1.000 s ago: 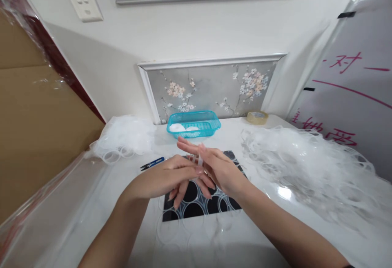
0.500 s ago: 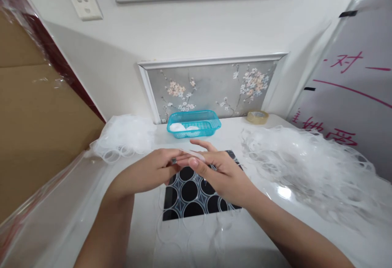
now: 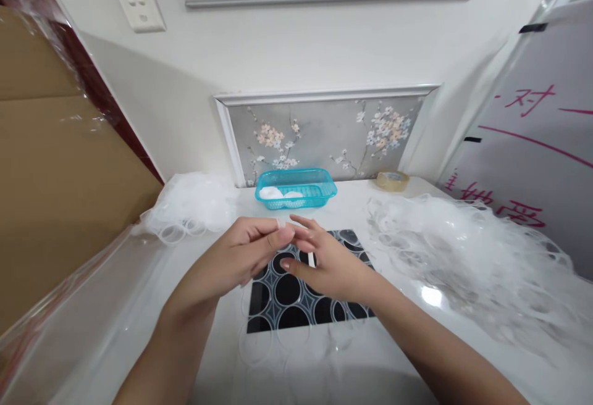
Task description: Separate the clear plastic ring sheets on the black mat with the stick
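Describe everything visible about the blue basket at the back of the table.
The blue basket is a shallow, rectangular tray of translucent turquoise plastic with rounded corners and a perforated mesh wall. It sits flat and upright on the white table, close to the floral wall panel. Two white round pieces lie inside at its left end. Neither hand touches it.

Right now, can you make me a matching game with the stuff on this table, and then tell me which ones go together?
Things:
1. basket
2. tape roll
3. black mat
4. big pile of clear rings

Descriptions:
A. covered in a pattern of circles, lying under the hands
B. turquoise, with white pieces inside
C. tan, by the wall at the back right
D. see-through and tangled, spread over the right side of the table

Pairs: 1-B, 2-C, 3-A, 4-D
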A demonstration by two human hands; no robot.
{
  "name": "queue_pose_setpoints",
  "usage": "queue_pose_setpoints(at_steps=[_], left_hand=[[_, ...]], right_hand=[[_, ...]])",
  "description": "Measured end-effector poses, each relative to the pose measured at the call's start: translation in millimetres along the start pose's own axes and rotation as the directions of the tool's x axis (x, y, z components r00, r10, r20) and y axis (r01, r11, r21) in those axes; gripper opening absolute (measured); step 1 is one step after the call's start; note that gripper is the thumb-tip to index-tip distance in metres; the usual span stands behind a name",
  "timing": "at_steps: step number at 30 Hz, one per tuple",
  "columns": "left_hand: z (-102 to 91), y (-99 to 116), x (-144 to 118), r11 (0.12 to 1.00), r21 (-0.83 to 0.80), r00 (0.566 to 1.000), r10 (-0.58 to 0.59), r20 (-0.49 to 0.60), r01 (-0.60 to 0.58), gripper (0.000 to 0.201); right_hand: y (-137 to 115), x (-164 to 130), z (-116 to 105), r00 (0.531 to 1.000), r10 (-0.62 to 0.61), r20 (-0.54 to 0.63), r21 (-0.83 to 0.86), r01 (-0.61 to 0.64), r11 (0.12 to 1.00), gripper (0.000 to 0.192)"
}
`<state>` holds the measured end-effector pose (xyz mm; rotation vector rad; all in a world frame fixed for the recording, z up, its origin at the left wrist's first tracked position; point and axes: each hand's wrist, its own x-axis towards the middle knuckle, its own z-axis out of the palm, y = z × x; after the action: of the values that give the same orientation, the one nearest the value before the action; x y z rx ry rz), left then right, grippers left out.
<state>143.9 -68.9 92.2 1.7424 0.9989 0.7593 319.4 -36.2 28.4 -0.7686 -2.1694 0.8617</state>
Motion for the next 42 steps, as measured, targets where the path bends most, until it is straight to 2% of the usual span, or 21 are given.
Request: queue_pose_setpoints(at_steps=[2,5,7,9,11,14,18,21,29,34,36,39,42], left_hand=[[-4.4,-1.5,1.7,1.0,0.016,0.999,-0.003,0.05,0.003,0.039],[-8.9,-1.9,3.8,0.994,0.091,0.98,-0.075,0.183,0.06,0.04],[-9.1,-1.9,5.1,0.985,0.135,0.96,-0.142,0.241,0.112,0.041],[-8.0,-2.2,5.9,0.975,0.165,0.945,-0.191,0.264,0.151,0.041],[-6.7,-2.2,5.9,0.969,0.178,0.935,-0.218,0.28,0.173,0.042],[-6.2,-1.0,4.8,0.97,0.168,0.923,-0.222,0.314,0.176,0.043],[-8.0,1.1,3.6,0.972,0.195,0.925,-0.191,0.328,0.131,0.039],[-10.0,0.1,3.5,0.974,0.211,0.927,-0.155,0.341,0.085,0.038],[-10.1,-5.1,4.4,0.979,0.203,0.932,-0.085,0.353,0.013,0.044],[-10.5,-6.9,4.9,0.96,0.275,0.908,-0.164,0.384,0.057,0.04],[-12.6,-7.8,5.2,0.943,0.323,0.925,-0.194,0.326,0.084,0.038],[-18.2,-7.4,4.9,0.92,0.377,0.971,-0.181,0.157,0.111,0.035],[-21.9,-3.5,1.4,0.931,0.342,0.991,-0.136,-0.007,0.13,0.035]], right_hand=[[7.4,3.3,-6.9,1.0,-0.019,0.015,0.227,0.015,0.974,0.057],[9.7,5.3,-16.6,0.997,-0.057,0.048,0.606,0.017,0.795,0.057],[4.4,3.7,-20.0,0.999,-0.026,0.037,0.749,-0.011,0.662,0.045],[-3.7,0.8,-20.3,0.999,0.047,-0.004,0.792,-0.025,0.61,0.025],[-11.1,-2.3,-18.7,0.992,0.12,-0.046,0.791,-0.037,0.611,0.016],[-17.3,-5.5,-16.0,0.983,0.17,-0.073,0.763,-0.055,0.644,0.018],[-18.8,-6.3,-16.1,0.967,0.172,-0.187,0.608,-0.024,0.794,0.019],[-18.7,-5.3,-17.0,0.951,0.165,-0.262,0.518,-0.006,0.856,0.014],[-19.9,-5.1,-15.1,0.924,0.214,-0.317,0.525,-0.017,0.851,0.021],[-22.5,-8.0,-14.0,0.929,0.204,-0.308,0.533,-0.009,0.846,0.02],[-23.2,-9.7,-13.7,0.93,0.171,-0.325,0.528,0.029,0.849,0.02],[-22.6,-11.5,-13.0,0.933,0.106,-0.345,0.483,0.08,0.872,0.014],[-21.0,-11.1,-11.6,0.95,0.028,-0.311,0.376,0.096,0.922,0.011]])
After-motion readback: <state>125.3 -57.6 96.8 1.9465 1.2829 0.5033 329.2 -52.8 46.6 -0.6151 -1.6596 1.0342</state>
